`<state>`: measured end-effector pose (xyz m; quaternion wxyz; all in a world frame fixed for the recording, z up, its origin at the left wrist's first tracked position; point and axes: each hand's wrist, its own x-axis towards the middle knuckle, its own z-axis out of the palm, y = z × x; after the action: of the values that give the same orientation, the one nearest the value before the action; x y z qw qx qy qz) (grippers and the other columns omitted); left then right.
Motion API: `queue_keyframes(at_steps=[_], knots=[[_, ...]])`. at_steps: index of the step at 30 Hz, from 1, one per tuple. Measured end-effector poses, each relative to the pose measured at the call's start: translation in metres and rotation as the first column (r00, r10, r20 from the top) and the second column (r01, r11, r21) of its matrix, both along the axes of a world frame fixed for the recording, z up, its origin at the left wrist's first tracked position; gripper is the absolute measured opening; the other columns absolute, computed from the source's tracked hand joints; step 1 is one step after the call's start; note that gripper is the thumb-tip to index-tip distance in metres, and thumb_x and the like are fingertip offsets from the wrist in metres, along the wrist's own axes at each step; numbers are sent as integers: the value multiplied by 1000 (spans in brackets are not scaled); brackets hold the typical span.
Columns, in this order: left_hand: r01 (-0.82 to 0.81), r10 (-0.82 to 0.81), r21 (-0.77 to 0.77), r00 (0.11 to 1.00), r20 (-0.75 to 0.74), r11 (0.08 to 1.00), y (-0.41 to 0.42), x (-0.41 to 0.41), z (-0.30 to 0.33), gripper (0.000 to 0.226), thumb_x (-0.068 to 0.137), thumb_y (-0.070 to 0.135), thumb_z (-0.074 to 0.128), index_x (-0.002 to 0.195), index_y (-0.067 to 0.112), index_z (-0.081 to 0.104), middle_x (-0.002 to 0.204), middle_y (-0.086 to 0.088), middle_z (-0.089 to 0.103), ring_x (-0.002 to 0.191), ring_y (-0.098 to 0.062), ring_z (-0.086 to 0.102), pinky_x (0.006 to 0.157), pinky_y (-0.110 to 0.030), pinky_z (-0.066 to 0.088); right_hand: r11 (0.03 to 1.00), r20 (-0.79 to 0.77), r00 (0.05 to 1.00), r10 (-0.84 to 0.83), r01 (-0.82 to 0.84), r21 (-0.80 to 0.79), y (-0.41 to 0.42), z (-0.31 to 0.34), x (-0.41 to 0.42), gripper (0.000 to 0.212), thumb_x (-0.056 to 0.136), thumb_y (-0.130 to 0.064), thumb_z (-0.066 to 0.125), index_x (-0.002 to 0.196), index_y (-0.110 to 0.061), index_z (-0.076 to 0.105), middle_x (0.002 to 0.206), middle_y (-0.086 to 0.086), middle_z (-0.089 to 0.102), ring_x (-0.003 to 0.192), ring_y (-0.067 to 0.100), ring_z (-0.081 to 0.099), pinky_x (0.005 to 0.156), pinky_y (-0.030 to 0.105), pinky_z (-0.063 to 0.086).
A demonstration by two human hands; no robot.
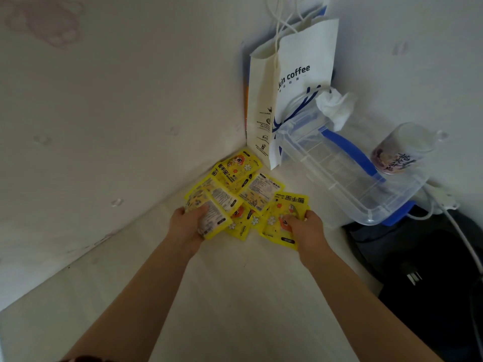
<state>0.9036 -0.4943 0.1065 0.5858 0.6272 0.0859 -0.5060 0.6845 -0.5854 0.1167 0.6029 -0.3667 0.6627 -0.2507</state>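
Observation:
Several yellow sachets (245, 184) with cartoon prints lie spread in the corner of a white surface (235, 296), some face up, some showing their printed backs. My left hand (187, 224) grips a sachet at the left edge of the pile (211, 218), fingers curled round it. At the right edge, my right hand (305, 227) pinches another yellow sachet (279, 226), thumb on top. Both forearms reach in from the bottom of the view.
A white paper coffee bag (287, 82) stands in the corner behind the sachets. A clear plastic box with blue handle (347, 178) lies to the right, a crumpled tissue (335, 105) and a printed cup (400, 150) by it. A dark bag (431, 270) and white cable (460, 231) lie right.

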Motion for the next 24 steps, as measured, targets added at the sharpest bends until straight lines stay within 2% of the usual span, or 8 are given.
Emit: queue_keyframes(at_steps=[2, 5, 9, 14, 16, 20, 24], knots=[[35, -36, -42, 999, -19, 999, -21, 8, -1, 57, 81, 0, 69, 133, 0, 45, 122, -25, 63, 98, -41, 68, 67, -57, 57, 999, 41, 999, -13, 12, 44, -7, -3, 12, 20, 85, -3, 61, 83, -23, 59, 94, 10, 69, 88, 28, 68, 87, 53, 55], [73, -75, -39, 995, -66, 997, -49, 12, 0, 48, 83, 0, 67, 129, -4, 51, 118, -25, 65, 101, -40, 67, 66, -56, 58, 996, 69, 997, -31, 24, 88, -19, -7, 26, 19, 86, -2, 60, 85, -22, 60, 90, 7, 69, 81, 26, 69, 84, 53, 56], [158, -154, 24, 982, -110, 987, -81, 12, -2, 44, 86, 3, 66, 127, -2, 54, 119, -23, 66, 100, -37, 68, 55, -46, 59, 994, 85, 996, -23, 13, 110, -33, -12, 37, 19, 86, -3, 60, 102, -13, 64, 93, 10, 71, 81, 27, 71, 80, 50, 58], [194, -188, 36, 973, -133, 980, -102, 13, -7, 41, 87, 4, 65, 126, -3, 56, 123, -23, 64, 104, -38, 66, 53, -48, 59, 992, 116, 993, -7, -8, 128, -44, -15, 40, 17, 87, -2, 60, 86, -19, 60, 83, 4, 69, 73, 22, 68, 80, 48, 58], [214, -207, 25, 966, -155, 977, -108, 14, -6, 38, 89, 6, 64, 125, -2, 56, 120, -23, 65, 100, -38, 67, 49, -46, 58, 992, 113, 994, 2, -17, 128, -46, -18, 40, 18, 87, -2, 61, 84, -20, 59, 85, 6, 69, 76, 25, 69, 82, 50, 57], [280, -271, 33, 947, -173, 959, -116, 16, -4, 28, 93, 8, 59, 120, 4, 57, 107, -18, 68, 74, -30, 70, 43, -37, 56, 994, 59, 998, 14, -20, 106, -46, -22, 40, 13, 86, -6, 62, 89, -18, 60, 94, 10, 70, 88, 29, 70, 88, 51, 55], [320, -308, 70, 940, -147, 945, -122, 14, 0, 26, 92, 7, 59, 118, 5, 59, 107, -16, 67, 82, -29, 67, 44, -37, 58, 996, 55, 998, 29, -34, 87, -46, -20, 37, 12, 86, -6, 62, 93, -15, 61, 96, 10, 70, 81, 24, 69, 86, 47, 56]])
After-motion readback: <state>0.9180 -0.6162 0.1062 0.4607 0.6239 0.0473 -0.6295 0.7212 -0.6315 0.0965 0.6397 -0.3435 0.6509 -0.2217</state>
